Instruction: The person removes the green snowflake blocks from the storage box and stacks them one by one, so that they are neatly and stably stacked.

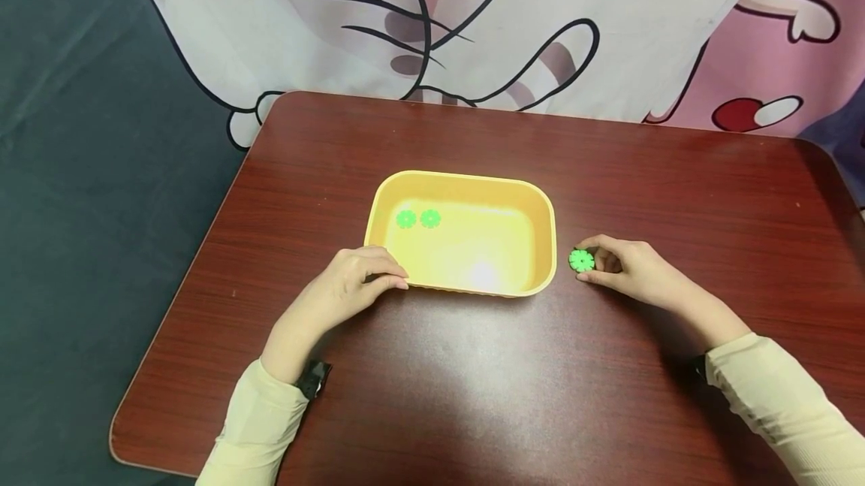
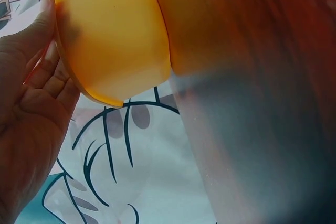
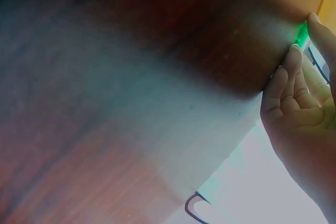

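Observation:
A yellow plastic bin (image 1: 466, 289) sits in the middle of the table. My left hand (image 1: 348, 287) grips its near left corner, fingers over the rim and thumb at the outside; the left wrist view has the bin's wall (image 2: 113, 30) beside the thumb. Inside the bin, toward the left, lie two green notched discs, one (image 1: 406, 219) close beside the other (image 1: 430, 218). To the right of the bin, my right hand (image 1: 625, 267) pinches a third green notched disc (image 1: 581, 260) between thumb and fingers. In the right wrist view that disc (image 3: 301, 35) shows edge-on at the fingertips.
The dark red wooden table (image 1: 473, 396) has rounded corners. Behind it hangs a cloth (image 1: 513, 20) with cartoon drawings. A dark green surface (image 1: 74, 246) lies past the table's left edge.

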The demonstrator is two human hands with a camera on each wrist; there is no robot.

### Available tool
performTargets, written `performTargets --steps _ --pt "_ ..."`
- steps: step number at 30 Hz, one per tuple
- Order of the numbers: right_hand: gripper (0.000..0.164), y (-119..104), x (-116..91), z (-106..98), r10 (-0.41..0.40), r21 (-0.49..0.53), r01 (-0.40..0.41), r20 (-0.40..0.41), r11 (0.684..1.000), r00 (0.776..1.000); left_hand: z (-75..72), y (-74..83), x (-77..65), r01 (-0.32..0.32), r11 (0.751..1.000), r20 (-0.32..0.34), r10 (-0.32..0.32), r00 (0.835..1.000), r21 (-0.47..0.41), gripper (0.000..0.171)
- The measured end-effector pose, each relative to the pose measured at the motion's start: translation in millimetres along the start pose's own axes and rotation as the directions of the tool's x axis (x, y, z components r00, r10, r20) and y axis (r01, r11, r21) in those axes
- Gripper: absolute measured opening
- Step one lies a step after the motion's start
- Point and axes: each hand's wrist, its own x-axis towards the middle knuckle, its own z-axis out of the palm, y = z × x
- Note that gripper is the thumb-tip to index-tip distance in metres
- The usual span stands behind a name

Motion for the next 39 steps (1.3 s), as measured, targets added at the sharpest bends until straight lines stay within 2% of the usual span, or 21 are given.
performTargets --steps 10,15,18,21,25,28,33,39 --pt "0.035 -1.7 1.4 1.3 -0.005 -0.009 0.005 0.006 1.0 1.0 0.5 -0.6 -0.9 -0.006 1.0 -0.008 0.006 1.0 0.01 0.005" --pt "0.047 -2.3 1.5 -0.9 -0.014 -0.038 0.014 -0.005 0.999 1.0 0.7 -0.5 -1.3 0.009 1.0 -0.007 -0.009 1.0 0.006 0.005" --pt "0.059 -5.6 -0.8 -6.1 0.016 -0.062 -0.019 -0.058 0.998 0.998 0.5 0.4 -1.0 0.022 1.0 0.009 -0.022 1.0 0.001 0.005" --pt "0.062 -13.9 2.3 -14.3 0.023 -0.081 -0.035 -0.15 0.996 0.988 -0.7 1.3 -0.8 0.028 1.0 0.02 -0.028 0.999 0.008 0.005" --pt "0.057 -30.9 22.5 -26.8 -0.056 -0.044 0.046 -0.242 0.998 0.969 -2.9 0.7 -1.4 0.04 0.999 0.028 -0.04 0.999 0.013 0.006" --pt "0.056 -45.8 45.6 -32.3 -0.119 0.022 0.126 -0.208 0.992 0.971 -4.1 -0.3 -1.9 0.059 0.998 0.041 -0.059 0.997 0.018 0.005" --pt "0.052 -68.2 84.1 -28.6 -0.213 0.066 0.217 -0.053 0.974 0.975 -4.4 0.7 -1.7 0.089 0.996 0.073 -0.09 0.993 0.018 0.004" --pt "0.051 -89.6 123.9 -14.4 -0.25 0.079 0.244 0.087 0.967 0.964 -7.2 2.3 -2.1 0.07 0.998 0.068 -0.071 0.995 0.007 0.003"
